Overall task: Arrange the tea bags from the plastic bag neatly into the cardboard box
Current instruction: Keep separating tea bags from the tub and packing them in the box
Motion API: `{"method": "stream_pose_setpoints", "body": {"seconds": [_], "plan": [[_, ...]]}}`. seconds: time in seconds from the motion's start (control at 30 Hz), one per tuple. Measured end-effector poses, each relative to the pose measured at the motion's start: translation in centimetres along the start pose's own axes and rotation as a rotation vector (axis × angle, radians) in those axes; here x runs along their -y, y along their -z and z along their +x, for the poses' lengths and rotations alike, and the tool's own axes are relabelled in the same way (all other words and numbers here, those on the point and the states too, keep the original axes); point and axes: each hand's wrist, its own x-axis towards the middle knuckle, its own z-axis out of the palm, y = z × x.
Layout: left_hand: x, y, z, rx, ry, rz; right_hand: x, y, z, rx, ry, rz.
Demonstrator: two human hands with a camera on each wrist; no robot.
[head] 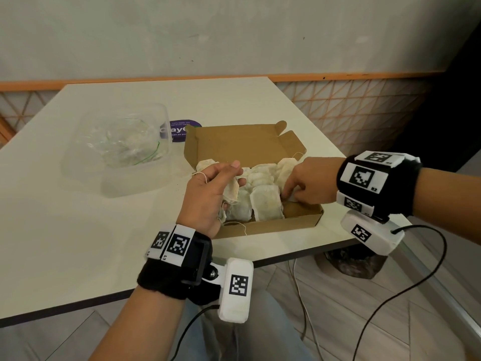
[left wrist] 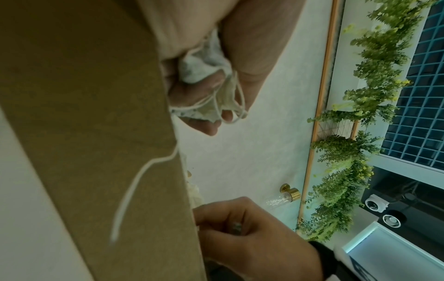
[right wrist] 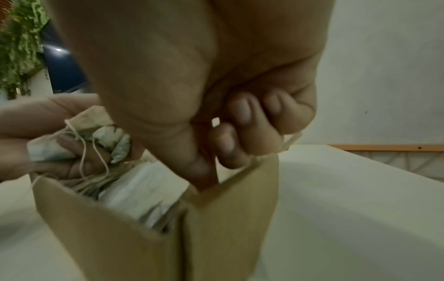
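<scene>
Cardboard box (head: 299,222), one, left hand (head: 208,194) gripping bunched tea bags (head: 231,191)

Cardboard box (head: 286,220) on table (head: 65,230), lid open behind it. Tea bags (head: 265,204) inside box. Plastic bag (head: 125,144) left of box, in clear tub (head: 86,168). Round sticker (head: 182,128), perhaps a coaster, behind box's left corner. Left hand (head: 210,194) over box's left end, right hand (head: 309,183) in right end.

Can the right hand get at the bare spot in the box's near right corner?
Probably yes: the right hand already reaches into the cardboard box beside that bare corner, and no tea bag covers it. The left hand stays at the other end, holding tea bags.
</scene>
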Motion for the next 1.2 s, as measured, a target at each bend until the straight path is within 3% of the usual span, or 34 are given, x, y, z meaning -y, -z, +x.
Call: {"method": "stream_pose_setpoints", "body": {"seconds": [0.13,0.3,0.53,0.7,0.87,1.03,1.2], "plan": [[0.0,0.1,0.0,0.0,0.001,0.001,0.2,0.8,0.3,-0.077,0.036,-0.056],[0.0,0.1,0.0,-0.003,-0.005,0.009,0.7,0.6,0.2,0.005,0.039,-0.16],[-0.2,-0.1,-0.2,-0.002,-0.003,0.02,0.3,1.4,0.3,-0.022,0.026,-0.109],[-0.2,-0.1,-0.2,0.004,0.006,0.015,1.0,0.8,0.3,0.053,0.041,-0.201],[-0.3,-0.2,-0.4,0.0,-0.002,0.002,-0.4,2.3,0.1,-0.165,-0.035,0.168],[-0.3,-0.1,-0.2,-0.004,0.0,-0.01,-0.9,0.7,0.0,0.077,-0.06,0.486],[-0.2,0.1,0.1,-0.017,0.035,0.014,-1.2,0.8,0.4,-0.028,-0.105,0.669]]}}
